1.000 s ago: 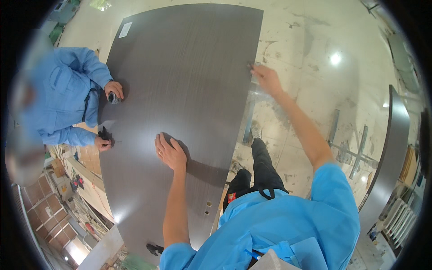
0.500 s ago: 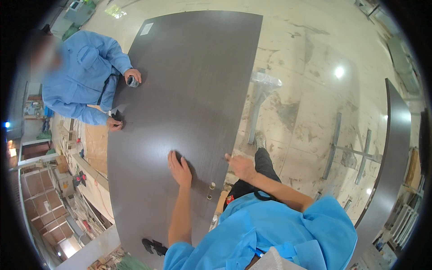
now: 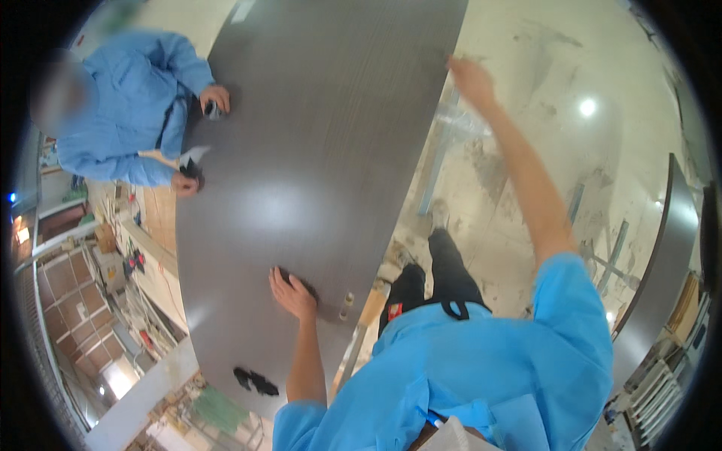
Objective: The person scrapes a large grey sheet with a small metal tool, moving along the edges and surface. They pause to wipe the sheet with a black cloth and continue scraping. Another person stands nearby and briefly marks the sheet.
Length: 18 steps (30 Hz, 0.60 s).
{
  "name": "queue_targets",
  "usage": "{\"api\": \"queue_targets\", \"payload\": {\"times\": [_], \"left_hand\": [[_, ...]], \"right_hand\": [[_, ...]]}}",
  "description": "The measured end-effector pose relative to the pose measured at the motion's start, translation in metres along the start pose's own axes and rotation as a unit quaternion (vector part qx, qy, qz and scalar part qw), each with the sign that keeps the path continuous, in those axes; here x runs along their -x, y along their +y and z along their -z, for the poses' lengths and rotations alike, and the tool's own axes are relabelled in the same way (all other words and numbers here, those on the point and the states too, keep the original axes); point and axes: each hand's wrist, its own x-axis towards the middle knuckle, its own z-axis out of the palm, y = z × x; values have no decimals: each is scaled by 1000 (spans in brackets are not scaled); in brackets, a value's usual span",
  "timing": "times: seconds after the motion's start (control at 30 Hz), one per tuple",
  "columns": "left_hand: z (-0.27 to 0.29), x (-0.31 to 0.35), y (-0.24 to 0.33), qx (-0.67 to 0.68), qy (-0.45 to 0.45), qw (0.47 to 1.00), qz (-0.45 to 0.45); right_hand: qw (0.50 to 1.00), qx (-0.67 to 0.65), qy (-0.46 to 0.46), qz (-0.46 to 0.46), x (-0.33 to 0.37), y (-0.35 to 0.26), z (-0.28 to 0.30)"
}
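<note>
Panel (image 3: 316, 165), two holes (image 3: 347, 298); left hand (image 3: 294, 298) flat atop, fingers (image 3: 279, 277) straight; right hand's (image 3: 472, 83) fingers unclear.

Head-worn left fisheye — from above | facing down | near the dark panel (image 3: 316, 180)

Pretty clearly a woodworking shop tbh. There's a huge dark wood-grain panel (image 3: 323, 135) laid flat in the middle, another panel (image 3: 658, 263) on edge at 3 o'clock, pale timber (image 3: 154, 252) near 9, a scuffed, stained floor (image 3: 541, 98) at 2, plus a co-worker (image 3: 128, 105) in blue workwear at 10.
</note>
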Motion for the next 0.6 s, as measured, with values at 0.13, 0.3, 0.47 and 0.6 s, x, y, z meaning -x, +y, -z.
{"api": "queue_targets", "payload": {"times": [0.13, 0.3, 0.47, 0.6], "left_hand": [[-4, 0, -5, 13, -3, 1000, 5], [-6, -1, -8, 3, -5, 1000, 7], [-8, 2, -11, 6, 1, 1000, -2], [-12, 5, -15, 26, 36, 999, -22]], "right_hand": [[999, -49, 18, -17, -15, 13, -8], [996, -88, 28, 17, 39, -20, -18], [992, -101, 7, 70, 157, -82, -34], [980, -85, 26, 178, 262, -146, -49]]}}
